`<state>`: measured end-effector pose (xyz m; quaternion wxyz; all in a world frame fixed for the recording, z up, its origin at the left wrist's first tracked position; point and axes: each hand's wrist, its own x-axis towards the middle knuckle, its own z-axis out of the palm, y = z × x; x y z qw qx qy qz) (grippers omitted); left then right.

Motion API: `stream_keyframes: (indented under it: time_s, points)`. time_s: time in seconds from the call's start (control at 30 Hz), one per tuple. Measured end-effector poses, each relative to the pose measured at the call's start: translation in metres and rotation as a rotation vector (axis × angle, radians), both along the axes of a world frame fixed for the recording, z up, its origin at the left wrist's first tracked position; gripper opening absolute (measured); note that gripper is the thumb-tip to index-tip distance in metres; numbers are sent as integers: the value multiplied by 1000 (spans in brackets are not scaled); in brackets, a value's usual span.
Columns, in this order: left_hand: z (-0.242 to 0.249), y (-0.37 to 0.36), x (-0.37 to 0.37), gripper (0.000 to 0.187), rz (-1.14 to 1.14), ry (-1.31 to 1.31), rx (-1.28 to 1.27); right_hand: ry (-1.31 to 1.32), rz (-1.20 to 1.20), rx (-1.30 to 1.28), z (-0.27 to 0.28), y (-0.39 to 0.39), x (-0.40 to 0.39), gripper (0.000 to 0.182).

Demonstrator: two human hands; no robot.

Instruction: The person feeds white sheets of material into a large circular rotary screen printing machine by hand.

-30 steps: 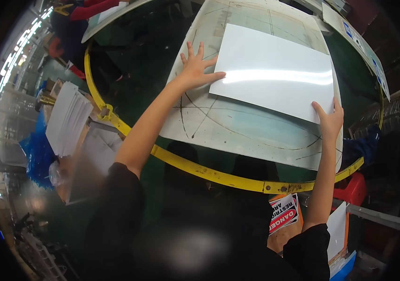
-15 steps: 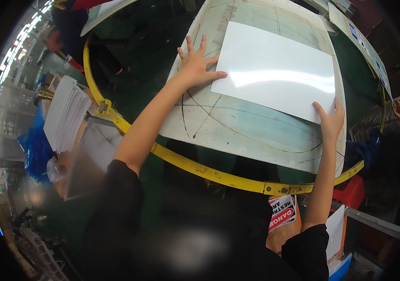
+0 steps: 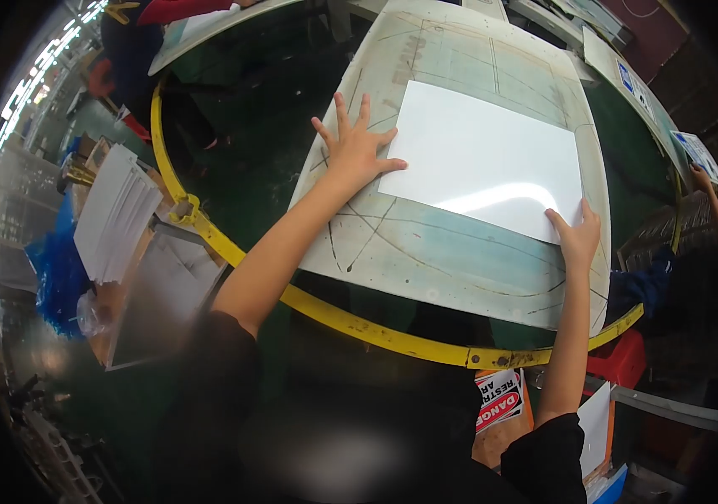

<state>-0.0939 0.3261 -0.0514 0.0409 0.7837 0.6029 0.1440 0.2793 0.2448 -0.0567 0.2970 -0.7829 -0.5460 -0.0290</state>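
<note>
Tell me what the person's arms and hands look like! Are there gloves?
No gloves! The left hand and right hand are both bare, and I can't see any rings, watch or bracelets. The left sleeve and right sleeve are short and black, with no markings that I can see. The forearms are bare too.

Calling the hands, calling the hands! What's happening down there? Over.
Left hand spread, thumb on white sheet. Right hand at its lower right corner. Sheet flat on marked board; nothing stacked on it.
</note>
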Motion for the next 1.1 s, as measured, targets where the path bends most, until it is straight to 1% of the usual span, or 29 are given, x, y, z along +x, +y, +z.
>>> stream_keyframes:
  time_s: [0.13,0.23,0.33,0.37,0.4,0.47,0.53,0.6,0.67,0.7,0.73,0.8,0.83,0.87,0.9,0.93,0.97,1.0,1.03,1.07,1.1]
  points:
    - [4,-1,3,60,0,50,22,-3,-15,-69,2,2,0,81]
    - [8,-1,6,58,-11,121,40,-24,-36,-78,5,-3,-5,72]
    - [15,0,12,55,-14,213,50,-573,-55,109,14,-13,-19,53]
    - [20,-1,16,55,6,292,2,-422,52,16,9,-10,-13,45]
    - [21,-1,20,55,18,328,17,-266,153,-73,1,-5,-7,36]
    - [19,1,26,57,22,405,38,-93,220,-22,-15,-4,-2,29]
    - [20,-3,39,67,133,718,127,-35,336,-96,-1,-22,0,29]
    - [19,-7,43,83,95,610,220,14,426,17,6,-55,-3,33]
    - [17,-19,48,88,65,494,162,-197,474,83,17,-109,3,38]
    - [20,-35,41,89,-72,315,205,-319,500,112,25,-138,9,41]
    - [20,-60,32,90,-208,133,237,-297,466,68,24,-173,18,44]
    - [31,-123,24,85,-376,-164,344,-265,383,-4,8,-245,46,46]
    - [47,-160,28,80,-356,-256,239,-252,320,-98,0,-285,60,49]
    - [52,-185,24,77,-377,-285,149,-233,265,-193,-6,-324,71,52]
    - [48,-203,19,76,-451,-368,111,-242,192,-270,-8,-360,78,59]
    - [46,-219,11,75,-519,-465,-46,-251,127,-346,-8,-388,80,66]
    - [44,-233,7,75,-579,-559,-207,-210,6,-502,-6,-406,77,69]
    - [42,-245,10,70,-565,-666,-340,-164,-111,-658,-5,-421,72,73]
    - [41,-255,11,64,-562,-680,-422,-114,-229,-811,-4,-434,72,77]
    - [39,-263,13,60,-561,-692,-500,-63,-223,-800,-12,-445,79,79]
    - [37,-267,18,56,-574,-694,-502,-12,-218,-786,-26,-455,89,81]
